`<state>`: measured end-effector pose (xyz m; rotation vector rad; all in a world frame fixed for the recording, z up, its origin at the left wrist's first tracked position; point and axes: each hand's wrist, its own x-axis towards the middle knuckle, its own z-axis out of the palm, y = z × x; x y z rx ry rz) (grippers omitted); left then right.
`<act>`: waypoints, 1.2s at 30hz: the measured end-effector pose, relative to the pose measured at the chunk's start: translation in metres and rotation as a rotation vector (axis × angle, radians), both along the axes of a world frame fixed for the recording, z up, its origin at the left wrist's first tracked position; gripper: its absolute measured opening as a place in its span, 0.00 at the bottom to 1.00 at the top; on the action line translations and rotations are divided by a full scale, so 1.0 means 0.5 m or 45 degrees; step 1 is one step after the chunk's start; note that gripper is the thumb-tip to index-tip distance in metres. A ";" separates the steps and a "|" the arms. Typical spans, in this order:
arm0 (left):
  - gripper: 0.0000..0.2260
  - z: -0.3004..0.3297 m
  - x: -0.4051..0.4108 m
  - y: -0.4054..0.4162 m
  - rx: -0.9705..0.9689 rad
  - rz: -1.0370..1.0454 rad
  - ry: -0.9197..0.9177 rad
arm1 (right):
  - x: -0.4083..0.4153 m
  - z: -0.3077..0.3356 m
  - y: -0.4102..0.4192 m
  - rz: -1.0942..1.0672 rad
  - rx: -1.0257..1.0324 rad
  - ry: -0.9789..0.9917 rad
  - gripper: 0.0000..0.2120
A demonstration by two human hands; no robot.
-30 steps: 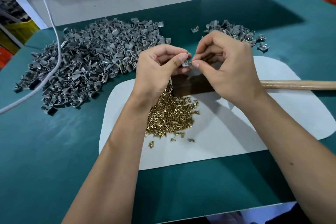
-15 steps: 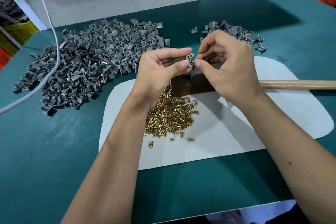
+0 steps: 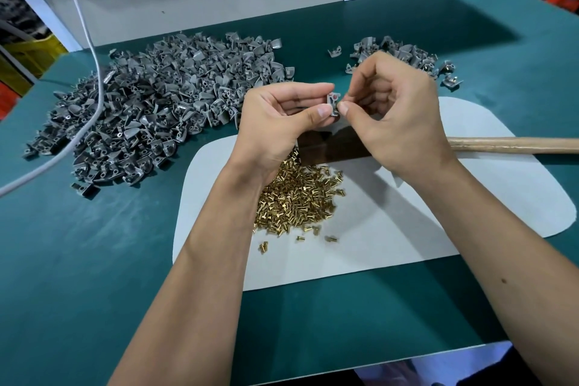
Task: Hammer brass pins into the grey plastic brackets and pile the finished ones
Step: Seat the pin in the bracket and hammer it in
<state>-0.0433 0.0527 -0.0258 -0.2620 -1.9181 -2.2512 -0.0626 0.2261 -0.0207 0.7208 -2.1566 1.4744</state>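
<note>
My left hand (image 3: pixel 275 122) pinches a small grey bracket (image 3: pixel 332 103) between thumb and fingers, held up above the white mat (image 3: pixel 438 216). My right hand (image 3: pixel 398 116) has its thumb and forefinger tips pinched together at the bracket's right side; whether a pin sits between them is too small to tell. A heap of brass pins (image 3: pixel 300 197) lies on the mat under my left wrist. A large pile of grey brackets (image 3: pixel 150 103) covers the table's left. A smaller pile of brackets (image 3: pixel 404 53) lies behind my right hand. The hammer (image 3: pixel 513 145) rests on the mat, its dark head under my hands.
A white cable (image 3: pixel 94 72) runs down from the back wall across the large bracket pile to the left edge. The green table (image 3: pixel 94 260) has a white panel behind it. One loose bracket (image 3: pixel 334 51) lies between the two piles.
Both hands have risen slightly with the bracket, and it has turned upright between my left thumb and fingers. My right fingertips stay at its side.
</note>
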 end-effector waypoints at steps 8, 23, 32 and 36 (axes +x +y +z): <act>0.12 0.003 0.004 0.011 0.045 0.019 -0.034 | 0.005 -0.002 -0.003 -0.078 0.154 0.133 0.09; 0.13 0.004 0.002 0.006 0.201 0.024 -0.186 | -0.005 -0.006 0.013 -0.041 0.129 0.124 0.06; 0.07 0.008 0.004 0.012 0.237 -0.016 -0.226 | 0.000 0.001 0.011 -0.172 0.226 0.346 0.04; 0.07 0.003 0.000 0.021 0.097 0.139 -0.103 | -0.002 -0.001 0.010 -0.219 0.236 0.301 0.03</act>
